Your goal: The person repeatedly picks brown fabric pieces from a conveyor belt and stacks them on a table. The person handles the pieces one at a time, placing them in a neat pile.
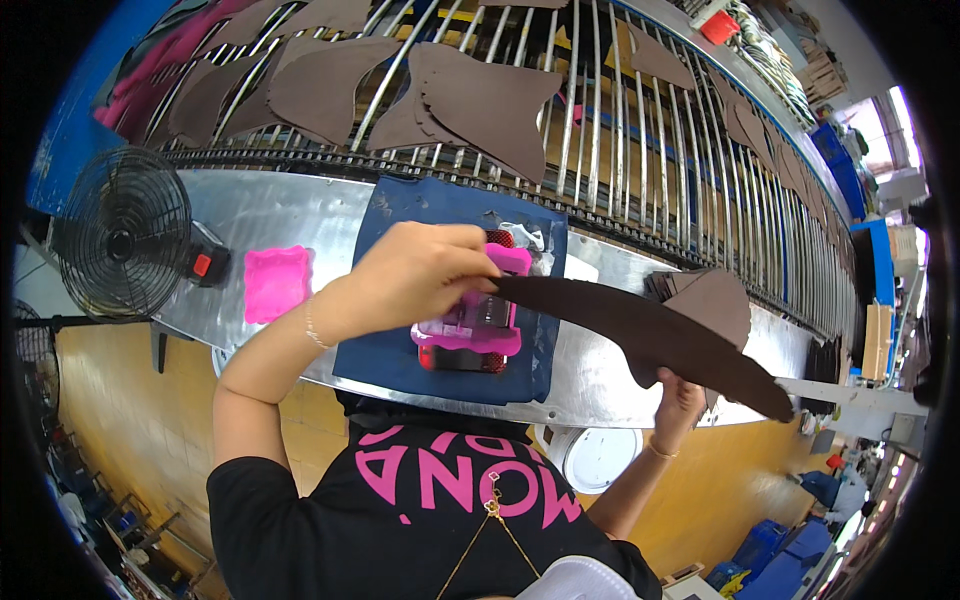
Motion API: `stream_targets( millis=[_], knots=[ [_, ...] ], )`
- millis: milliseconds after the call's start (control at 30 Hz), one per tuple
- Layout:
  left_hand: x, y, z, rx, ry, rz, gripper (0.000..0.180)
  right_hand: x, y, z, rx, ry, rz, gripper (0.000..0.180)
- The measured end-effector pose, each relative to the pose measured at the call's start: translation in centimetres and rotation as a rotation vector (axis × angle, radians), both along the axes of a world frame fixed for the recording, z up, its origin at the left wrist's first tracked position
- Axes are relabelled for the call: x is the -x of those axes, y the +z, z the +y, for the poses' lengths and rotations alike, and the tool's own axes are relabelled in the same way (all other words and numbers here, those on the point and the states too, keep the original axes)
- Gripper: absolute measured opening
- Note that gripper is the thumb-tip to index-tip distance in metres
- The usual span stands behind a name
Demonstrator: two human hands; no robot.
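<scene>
A dark brown, curved sheet piece (pixel 650 335) is stretched between my two hands above the metal table. My left hand (pixel 425 275) pinches its narrow left end, over a pink and red device (pixel 470 340) that sits on a dark blue mat (pixel 400 350). The hand and forearm hide part of that device. My right hand (pixel 680 400) grips the piece's lower edge towards its right end. Just behind the piece, a fanned stack of brown cut pieces (pixel 710 300) lies on the table.
A pink scalloped tray (pixel 277 285) lies on the metal table (pixel 215 215) at the left, beside a black wire fan (pixel 120 240). Beyond the table runs a rack of metal rollers (pixel 600 130) carrying brown cut pieces (pixel 470 100). Below the table's edge stands a round white lid (pixel 600 458).
</scene>
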State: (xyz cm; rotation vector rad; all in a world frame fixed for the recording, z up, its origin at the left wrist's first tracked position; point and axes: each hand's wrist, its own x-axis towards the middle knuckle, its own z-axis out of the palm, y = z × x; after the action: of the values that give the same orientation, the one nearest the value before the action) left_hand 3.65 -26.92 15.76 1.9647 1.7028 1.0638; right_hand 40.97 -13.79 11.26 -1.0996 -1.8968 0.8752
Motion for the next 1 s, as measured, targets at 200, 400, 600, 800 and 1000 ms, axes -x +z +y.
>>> stream_targets(
  millis=[200, 400, 600, 800, 1000],
  knots=[
    [-3.2, 0.8, 3.8, -0.092, -0.096, 0.207, 0.008, -4.5, 2.3, 3.0, 0.184, -0.035, 0.362, 0.006],
    [0.6, 3.7, 3.3, -0.162, 0.187, -0.049, 0.017, 3.0, 2.8, 7.3, 0.497, -0.111, 0.681, 0.023],
    [3.1, 3.6, -1.0, 0.004, 0.375, -0.140, 0.023, 12.2, -5.3, 16.5, 0.771, 0.141, 0.988, 0.028],
    [4.5, 2.1, -4.1, 0.039, 0.546, -0.230, 0.024, 20.6, -12.5, 22.8, 0.951, 0.010, 1.121, 0.025],
    [5.0, 1.3, -5.3, 0.039, 0.580, -0.251, 0.022, 19.2, -8.5, 17.6, 0.999, 0.137, 0.746, 0.017]
  ],
)
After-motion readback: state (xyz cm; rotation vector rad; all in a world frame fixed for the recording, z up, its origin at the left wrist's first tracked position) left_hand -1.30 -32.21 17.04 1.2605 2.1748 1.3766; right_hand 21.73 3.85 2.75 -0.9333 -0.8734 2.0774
